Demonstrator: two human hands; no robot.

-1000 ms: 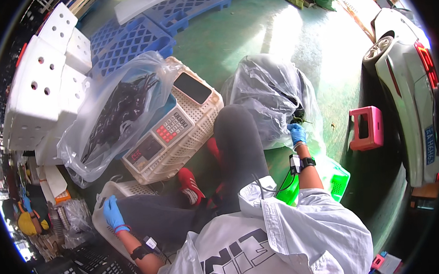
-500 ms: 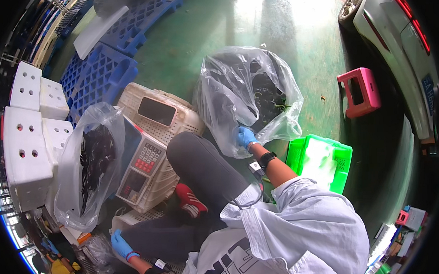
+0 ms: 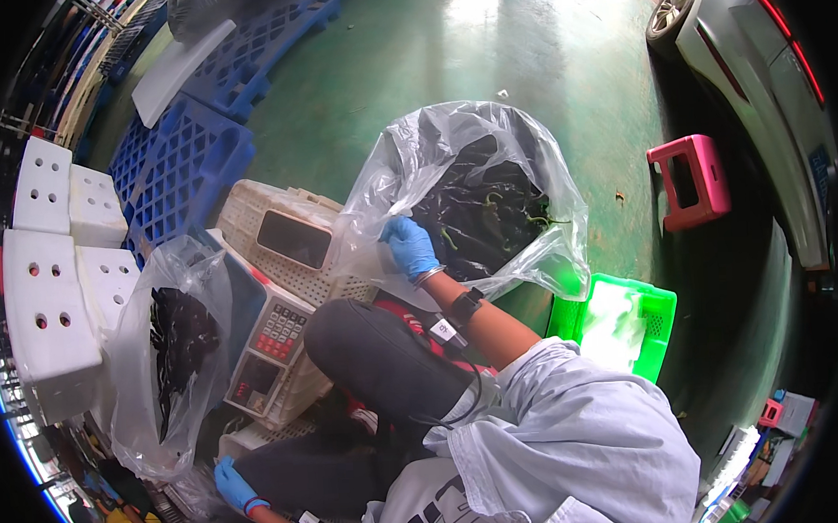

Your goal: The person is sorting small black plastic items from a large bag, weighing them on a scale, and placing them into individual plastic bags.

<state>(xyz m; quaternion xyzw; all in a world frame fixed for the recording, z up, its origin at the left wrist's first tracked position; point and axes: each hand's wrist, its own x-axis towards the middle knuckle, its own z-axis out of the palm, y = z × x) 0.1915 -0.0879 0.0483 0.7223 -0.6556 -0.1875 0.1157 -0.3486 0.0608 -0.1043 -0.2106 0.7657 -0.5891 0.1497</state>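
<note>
In a blue glove, my right hand (image 3: 409, 248) is closed on the left rim of a large clear plastic bag (image 3: 378, 184) standing on the floor in front of me. The bag gapes wide, showing dark, glossy contents (image 3: 477, 203) with a few thin, curved green pieces on top. My left hand (image 3: 237, 484), gloved too, is low at the left beside my leg, close to the edge of a pale crate. Its fingers are too small and partly hidden to read. A second clear bag (image 3: 130, 386) with dark contents stands left of the scale (image 3: 277, 328).
The scale rests by an upturned beige crate (image 3: 234, 209). White foam boxes (image 3: 51, 287) are stacked at the left, near blue pallets (image 3: 185, 155). A bright green crate (image 3: 660, 330) and a pink stool (image 3: 705, 179) stand to the right. A silver car (image 3: 757, 69) is beyond them.
My right hand has moved left and up, drawing the bag's rim with it. The mouth now gapes wider, and more dark contents show. My left hand stays low at the left.
</note>
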